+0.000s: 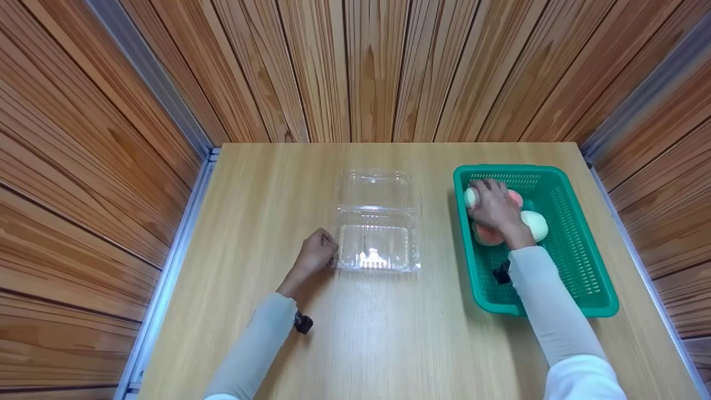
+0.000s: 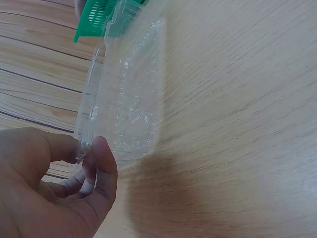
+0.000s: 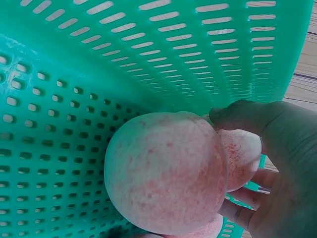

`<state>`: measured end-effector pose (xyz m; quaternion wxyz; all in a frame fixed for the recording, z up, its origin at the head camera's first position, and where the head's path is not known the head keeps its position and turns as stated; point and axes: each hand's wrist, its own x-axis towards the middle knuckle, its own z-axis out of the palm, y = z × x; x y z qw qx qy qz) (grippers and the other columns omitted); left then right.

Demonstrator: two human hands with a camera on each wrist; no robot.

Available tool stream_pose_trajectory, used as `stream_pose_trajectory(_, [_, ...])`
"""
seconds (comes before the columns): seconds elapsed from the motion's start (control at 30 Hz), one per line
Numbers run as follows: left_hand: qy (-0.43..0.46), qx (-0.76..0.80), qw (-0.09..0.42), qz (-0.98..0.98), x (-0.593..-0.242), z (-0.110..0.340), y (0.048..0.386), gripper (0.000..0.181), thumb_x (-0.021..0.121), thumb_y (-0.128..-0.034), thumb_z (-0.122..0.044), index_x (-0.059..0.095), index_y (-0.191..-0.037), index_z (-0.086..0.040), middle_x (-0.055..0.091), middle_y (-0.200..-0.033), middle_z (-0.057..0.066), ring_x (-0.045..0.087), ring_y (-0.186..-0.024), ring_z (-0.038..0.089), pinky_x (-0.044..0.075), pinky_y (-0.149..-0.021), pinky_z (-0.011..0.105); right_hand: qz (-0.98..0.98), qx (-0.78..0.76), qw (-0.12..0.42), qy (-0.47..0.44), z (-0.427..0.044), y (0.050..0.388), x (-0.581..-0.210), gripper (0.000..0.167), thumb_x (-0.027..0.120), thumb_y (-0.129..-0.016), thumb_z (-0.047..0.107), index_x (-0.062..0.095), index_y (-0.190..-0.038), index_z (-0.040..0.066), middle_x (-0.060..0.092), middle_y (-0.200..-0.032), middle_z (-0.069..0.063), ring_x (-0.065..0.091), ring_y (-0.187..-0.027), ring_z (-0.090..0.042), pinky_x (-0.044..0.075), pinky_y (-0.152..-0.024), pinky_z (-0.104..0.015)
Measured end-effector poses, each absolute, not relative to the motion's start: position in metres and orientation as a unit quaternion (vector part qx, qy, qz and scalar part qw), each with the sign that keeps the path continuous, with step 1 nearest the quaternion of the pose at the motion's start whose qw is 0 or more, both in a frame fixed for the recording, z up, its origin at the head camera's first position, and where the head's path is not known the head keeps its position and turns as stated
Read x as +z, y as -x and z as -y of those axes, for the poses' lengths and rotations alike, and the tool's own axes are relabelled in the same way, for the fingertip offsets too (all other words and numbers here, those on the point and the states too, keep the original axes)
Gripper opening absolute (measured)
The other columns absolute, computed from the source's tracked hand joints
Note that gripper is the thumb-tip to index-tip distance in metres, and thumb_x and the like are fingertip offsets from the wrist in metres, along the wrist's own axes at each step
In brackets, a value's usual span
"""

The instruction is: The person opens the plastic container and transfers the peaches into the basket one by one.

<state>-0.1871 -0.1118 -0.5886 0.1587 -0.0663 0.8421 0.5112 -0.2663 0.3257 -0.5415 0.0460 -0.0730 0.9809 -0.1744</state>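
Note:
A clear plastic clamshell box (image 1: 377, 241) lies with its lid spread open on the table. My left hand (image 1: 318, 251) pinches the box's near left rim between thumb and fingers, as the left wrist view also shows (image 2: 59, 183). Over on the right, my right hand (image 1: 496, 210) reaches down into a green basket (image 1: 589, 266). Its thumb and fingers curl round a peach (image 3: 242, 153), partly hidden behind a larger peach (image 3: 166, 173) in the right wrist view. Several pale and reddish peaches lie about that hand, among them a whitish one (image 1: 535, 225).
The basket has raised slotted walls and stands near the right edge of the wooden table (image 1: 377, 339). Wood-plank panels (image 1: 372, 72) rise at the back and both sides. Metal rails (image 1: 166, 278) run along the table's sides.

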Motion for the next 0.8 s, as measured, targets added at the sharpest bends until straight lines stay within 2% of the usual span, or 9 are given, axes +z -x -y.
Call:
stream_pose_trajectory(0.43, [0.076,0.525,0.164,-0.832,-0.5893,0.1125,0.1861,0.012,0.057,-0.1016,-0.01,0.057,-0.11,-0.002,0.059,-0.084,0.005,0.062,-0.069,0.017,0.05,-0.058,0.024,-0.982,-0.174,0.043,0.067,-0.3282,0.2653,-0.5427,0.067,0.069,-0.095,0.017,0.045,-0.156,0.003,0.041,-0.156,-0.031,0.039,-0.139,-0.053,0.044,-0.105,-0.077])
stream_pose_trajectory(0.67, [0.074,0.529,0.167,-0.829,-0.59,0.1121,0.1854,0.012,0.058,-0.1021,-0.012,0.057,-0.11,-0.003,0.06,-0.084,0.005,0.063,-0.07,0.018,0.056,-0.064,0.031,-0.981,-0.179,0.042,0.064,-0.328,0.2627,-0.5392,0.067,0.07,-0.096,0.017,0.044,-0.156,0.002,0.039,-0.158,-0.032,0.038,-0.14,-0.053,0.04,-0.111,-0.077])
stream_pose_trajectory(0.8, [0.066,0.533,0.169,-0.827,-0.5901,0.1123,0.185,0.013,0.06,-0.1028,-0.014,0.057,-0.11,-0.003,0.061,-0.084,0.005,0.066,-0.071,0.02,0.059,-0.067,0.035,-0.981,-0.18,0.032,0.065,-0.3281,0.2617,-0.5393,0.065,0.07,-0.096,0.018,0.046,-0.154,0.001,0.041,-0.156,-0.032,0.039,-0.14,-0.053,0.04,-0.11,-0.076])
